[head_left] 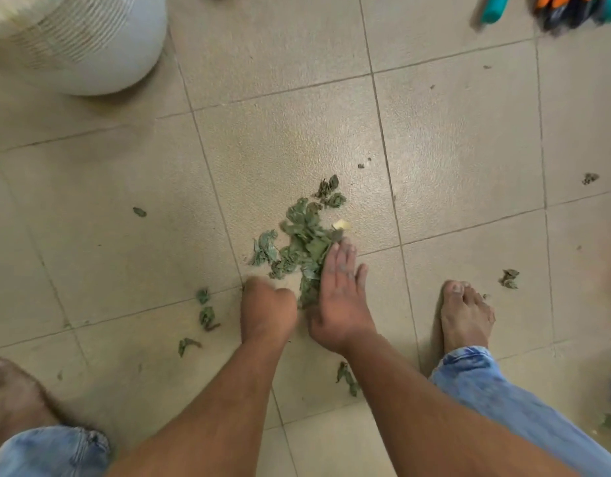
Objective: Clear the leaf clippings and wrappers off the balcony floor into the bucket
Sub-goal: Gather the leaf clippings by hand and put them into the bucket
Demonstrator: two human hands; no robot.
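Leaf clippings (304, 242) lie heaped on the tiled floor (452, 132), touching the fingers (338, 263) of the right hand (338, 297). These fingers are straight and together, set edge-on against the heap's right flank and clamped on nothing. The left hand (268, 309) rests just beside the heap's near-left end. Its fingers are tucked out of view, so whether they grip anything cannot be told.

The heap's long axis runs away from the person, leaning slightly right. Both hands bracket its near end, and the right hand is the closer. A pale yellow scrap (342, 224) sits at the heap's far-right edge.

Stray clippings (206, 315) are scattered to the left. A white ribbed container (73, 39), probably the bucket, stands well apart at far left.
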